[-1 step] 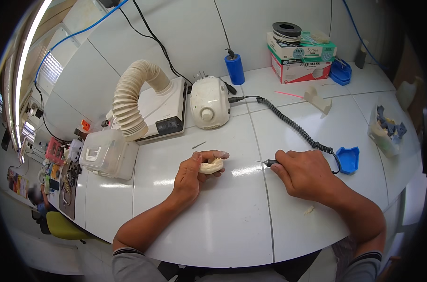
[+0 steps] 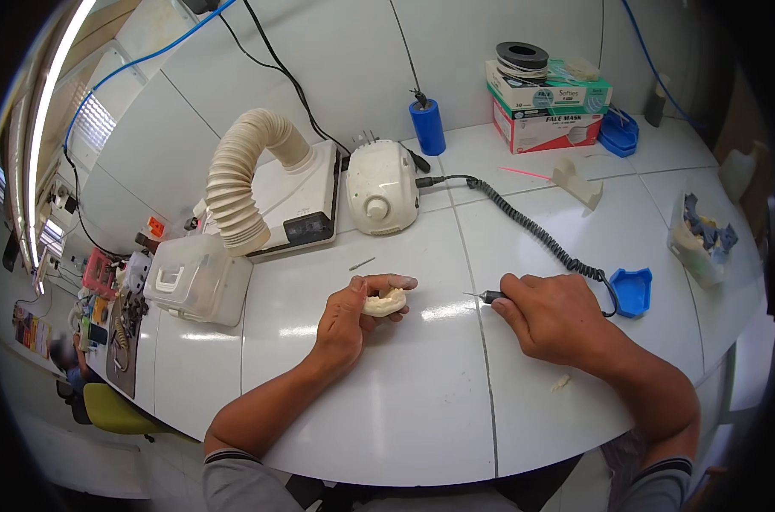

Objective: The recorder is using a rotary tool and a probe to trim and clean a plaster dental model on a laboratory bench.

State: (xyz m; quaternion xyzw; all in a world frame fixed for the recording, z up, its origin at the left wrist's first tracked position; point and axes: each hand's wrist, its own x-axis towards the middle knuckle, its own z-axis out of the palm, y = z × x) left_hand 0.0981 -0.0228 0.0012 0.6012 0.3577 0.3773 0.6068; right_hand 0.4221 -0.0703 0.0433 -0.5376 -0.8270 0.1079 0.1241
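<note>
My left hand (image 2: 350, 316) grips a cream-coloured dental model (image 2: 385, 303) between thumb and fingers, its row of teeth facing up. To the right, my right hand (image 2: 551, 314) is wrapped round a dark rotary handpiece (image 2: 491, 296), with its thin bur pointing left toward the model and well apart from it. A coiled black cord (image 2: 536, 226) runs from near this hand back to a white micromotor control unit (image 2: 376, 189). On the table beyond my left hand lies a loose metal bur (image 2: 362, 264). A small cream-coloured fragment (image 2: 561, 381) rests below my right wrist.
A dust extractor with a ribbed hose (image 2: 238, 183) and a lidded plastic box (image 2: 198, 279) stand at left. At the back are a blue cylinder (image 2: 427, 127) and stacked boxes (image 2: 548, 119). A blue tray (image 2: 632, 292) and a bin of scraps (image 2: 699, 239) are at right.
</note>
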